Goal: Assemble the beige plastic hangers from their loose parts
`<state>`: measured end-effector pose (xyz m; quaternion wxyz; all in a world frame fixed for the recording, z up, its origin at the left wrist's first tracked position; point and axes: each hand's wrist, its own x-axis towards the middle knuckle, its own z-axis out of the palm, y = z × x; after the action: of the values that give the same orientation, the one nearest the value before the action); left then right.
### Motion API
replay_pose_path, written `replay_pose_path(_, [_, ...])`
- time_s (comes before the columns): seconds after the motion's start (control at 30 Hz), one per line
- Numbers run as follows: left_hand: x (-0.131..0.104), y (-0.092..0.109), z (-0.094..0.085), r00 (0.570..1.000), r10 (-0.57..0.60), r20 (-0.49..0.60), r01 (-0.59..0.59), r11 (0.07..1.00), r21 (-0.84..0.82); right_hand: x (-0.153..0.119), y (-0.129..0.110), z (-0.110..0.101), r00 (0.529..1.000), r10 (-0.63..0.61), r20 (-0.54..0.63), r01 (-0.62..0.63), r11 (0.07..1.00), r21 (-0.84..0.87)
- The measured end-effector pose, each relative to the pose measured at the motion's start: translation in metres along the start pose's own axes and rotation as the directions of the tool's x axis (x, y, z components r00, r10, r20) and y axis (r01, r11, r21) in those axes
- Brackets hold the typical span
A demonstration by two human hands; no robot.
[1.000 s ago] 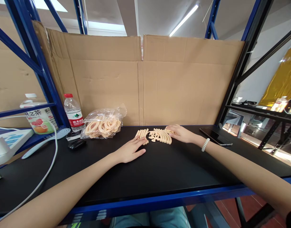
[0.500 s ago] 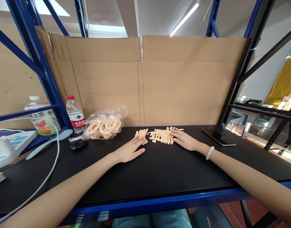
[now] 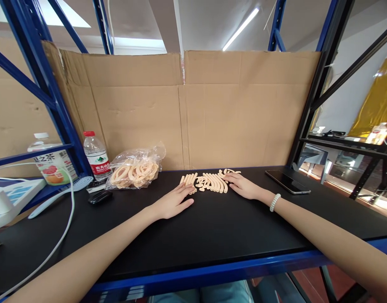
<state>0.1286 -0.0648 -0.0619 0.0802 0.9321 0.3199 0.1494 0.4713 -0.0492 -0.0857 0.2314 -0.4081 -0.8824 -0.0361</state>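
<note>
Read 12 o'clock as straight away from you across the black worktop (image 3: 212,229). Your left hand (image 3: 173,203) lies palm down, its fingers (image 3: 182,191) outstretched over the near ends of a row of straight pale strips (image 3: 189,177); the far ends show beyond, between 12 and 1 o'clock from those fingers. Your left thumb points out separately toward 3 o'clock, so you aren't gripping anything on that side. At 3 o'clock from the left fingertips, just beside the strips, sits a cluster of curved pale pieces (image 3: 217,184), most of them lined up side by side.

Your right hand (image 3: 246,187) meets the cluster at its other end, putting it at 9 o'clock from your right fingers (image 3: 236,179). They're loosely extended rather than curled, tips at the cluster's edge. A few looser pieces (image 3: 223,172) lie at 10 o'clock from that hand, partly covered by the fingers.

Farther out, a clear bag (image 3: 135,171) of similar pieces sits at 10 o'clock from your left hand; a phone (image 3: 287,182) lies at 3 o'clock from your right.
</note>
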Motion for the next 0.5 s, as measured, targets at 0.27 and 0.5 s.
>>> replay_pose_path(0.27, [-0.005,0.005,0.0,0.999,-0.048,-0.001,0.048,0.999,0.022,-0.004,0.0,0.001,0.999,0.04,0.001,-0.04,0.999,-0.027])
replay_pose_path(0.5, [-0.008,-0.007,0.002,0.962,-0.156,-0.226,0.156,0.988,-0.018,-0.006,0.001,0.003,0.997,0.081,0.008,-0.081,0.996,-0.024])
